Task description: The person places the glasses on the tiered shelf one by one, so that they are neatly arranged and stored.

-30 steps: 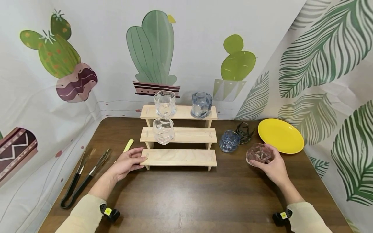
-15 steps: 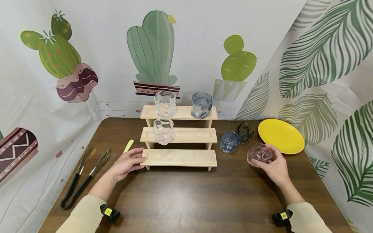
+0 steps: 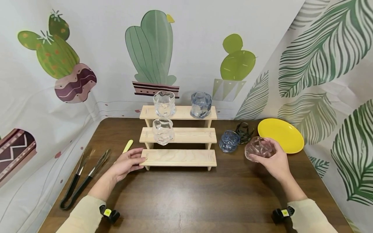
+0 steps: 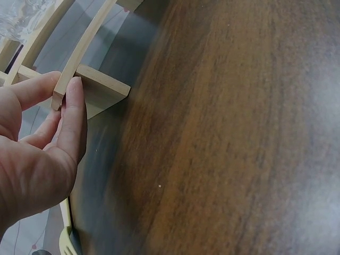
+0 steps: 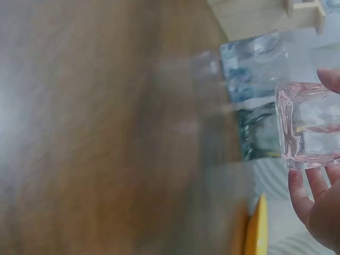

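My left hand (image 3: 128, 162) pinches the left end of the lowest step of a three-tier wooden display stand (image 3: 179, 157), thumb above and fingers beneath. On the right, my right hand (image 3: 275, 160) holds a pink glass (image 3: 257, 149) between thumb and fingers; in the right wrist view the pink glass (image 5: 308, 127) shows lifted off the table. Two clear glasses stand at the left of the stand, one (image 3: 164, 104) on the top step and one (image 3: 163, 131) on the middle step. A blue glass (image 3: 201, 105) is at the top step's right end.
Another blue glass (image 3: 229, 141) and a dark glass (image 3: 244, 132) stand close together right of the stand. Behind my right hand lies a yellow plate (image 3: 281, 136). Tongs (image 3: 84, 178) lie at the left, and a pale yellow-green handle (image 3: 127, 146) shows behind my left hand.
My right hand has shifted slightly up and left with the pink glass, which now tilts a little differently. The left hand stays on the stand.
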A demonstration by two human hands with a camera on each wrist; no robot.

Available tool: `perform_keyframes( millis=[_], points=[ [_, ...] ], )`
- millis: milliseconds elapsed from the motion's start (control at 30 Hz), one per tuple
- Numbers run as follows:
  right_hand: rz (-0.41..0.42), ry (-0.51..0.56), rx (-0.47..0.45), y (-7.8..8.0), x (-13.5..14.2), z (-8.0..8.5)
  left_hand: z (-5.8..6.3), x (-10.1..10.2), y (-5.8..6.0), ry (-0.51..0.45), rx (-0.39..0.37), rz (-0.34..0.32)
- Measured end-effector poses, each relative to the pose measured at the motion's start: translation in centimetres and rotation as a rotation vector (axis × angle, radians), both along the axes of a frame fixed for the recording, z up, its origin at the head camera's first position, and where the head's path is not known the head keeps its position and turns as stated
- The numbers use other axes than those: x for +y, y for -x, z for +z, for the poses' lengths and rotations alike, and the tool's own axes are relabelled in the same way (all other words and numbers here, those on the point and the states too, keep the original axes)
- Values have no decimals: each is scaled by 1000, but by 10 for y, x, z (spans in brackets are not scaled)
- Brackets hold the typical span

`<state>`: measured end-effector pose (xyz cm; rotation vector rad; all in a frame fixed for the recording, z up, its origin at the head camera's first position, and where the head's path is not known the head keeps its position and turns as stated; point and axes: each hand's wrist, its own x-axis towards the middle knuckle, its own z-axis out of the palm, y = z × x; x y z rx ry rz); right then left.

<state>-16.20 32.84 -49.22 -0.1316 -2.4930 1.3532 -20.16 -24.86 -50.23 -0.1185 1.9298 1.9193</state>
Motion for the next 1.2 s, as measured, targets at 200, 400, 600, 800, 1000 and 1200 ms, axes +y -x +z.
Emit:
perform_keyframes(
  millis=[200, 400, 600, 800, 1000, 1200],
  points=[
    [30, -21, 15, 1, -12, 20, 0, 0, -1, 1, 4, 1],
    [81, 6, 79, 7, -28, 36, -1, -1, 0, 0, 8, -1],
    [140, 36, 113, 18, -51, 46, -2, -2, 0, -2, 12, -7],
    [196, 69, 128, 30, -74, 55, -2, -2, 0, -12, 9, -3],
    [250, 91, 143, 42, -98, 63, -2, -2, 0, -5, 9, 2],
    [279, 40, 139, 52, -121, 66, -4, -2, 0, -9, 10, -2]
  ],
)
